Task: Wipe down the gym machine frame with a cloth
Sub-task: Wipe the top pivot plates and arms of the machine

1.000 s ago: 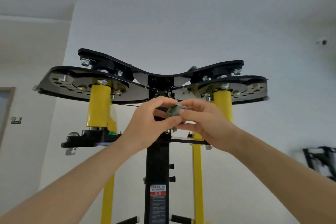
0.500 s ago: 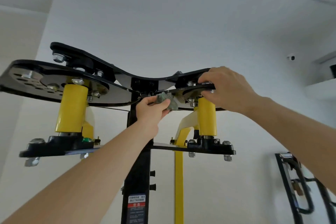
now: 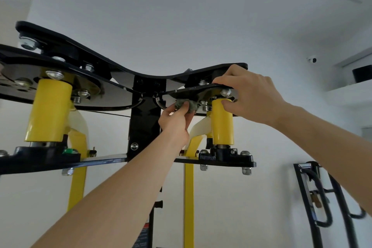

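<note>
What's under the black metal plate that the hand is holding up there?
Under the black metal plate: a crumpled grey-green cloth pinched by the left hand, silver bolts and a yellow cylinder. The right hand covers the plate's outer end.

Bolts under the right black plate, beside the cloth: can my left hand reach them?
Probably yes: the left hand holds the cloth right beside the bolts, nothing between them. The yellow sleeve and the right hand gripping the black plate crowd the far side.

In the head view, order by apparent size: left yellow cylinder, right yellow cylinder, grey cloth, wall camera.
1. left yellow cylinder (nearer, perhaps equal really)
2. right yellow cylinder
3. grey cloth
4. wall camera
</note>
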Demonstrator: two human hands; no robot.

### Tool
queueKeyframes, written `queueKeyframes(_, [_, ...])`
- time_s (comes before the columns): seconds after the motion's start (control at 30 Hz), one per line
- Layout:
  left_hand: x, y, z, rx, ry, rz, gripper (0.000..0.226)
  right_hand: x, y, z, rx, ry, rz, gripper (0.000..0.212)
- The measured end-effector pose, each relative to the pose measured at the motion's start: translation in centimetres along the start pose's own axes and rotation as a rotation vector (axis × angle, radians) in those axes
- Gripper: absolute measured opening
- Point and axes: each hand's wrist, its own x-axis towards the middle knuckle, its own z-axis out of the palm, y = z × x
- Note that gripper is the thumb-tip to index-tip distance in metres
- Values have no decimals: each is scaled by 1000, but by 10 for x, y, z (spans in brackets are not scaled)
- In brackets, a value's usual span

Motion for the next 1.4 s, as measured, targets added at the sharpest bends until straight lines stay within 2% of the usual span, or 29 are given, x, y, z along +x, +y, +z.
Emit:
queueKeyframes(0.17, [14,-1,3,-8,155,-118,12,-1,0,4,-16,37,10,50])
queueKeyframes(0.23, [25,-5,3,17,183,-142,18,-1,0,6,-38,46,5,50])
queueKeyframes(0.33, [25,-12,11,124,160,-192,7,-2,0,8,-60,71,-5,50])
queueKeyframes(0.43, [16,-17,16,226,88,-196,25,-4,0,9,-69,90,-17,51])
queueKeyframes(0.53, [17,-9,13,114,3,-213,15,-4,2,10,-69,104,-28,51])
queueKeyframes(0.6, [16,-2,8,102,36,-179,9,-4,2,11,-72,112,-27,50])
queueKeyframes(0.67, [15,5,0,107,108,-138,14,-5,1,11,-78,125,-24,50])
queueKeyframes(0.77, [16,11,-7,52,46,-95,17,-7,0,11,-69,125,-14,51])
queueKeyframes(0.87, [10,22,-15,22,58,-84,27,-7,-2,12,-50,120,-13,53])
queueKeyframes(1.1, [4,29,-10,-95,106,66,24,-10,-2,12,-24,123,-17,56])
queueKeyframes(1.23, [3,18,-3,-5,102,37,33,-10,-2,12,-19,113,-17,58])
queueKeyframes(1.4, [2,2,9,101,25,-48,31,-12,-3,13,-20,135,-26,56])
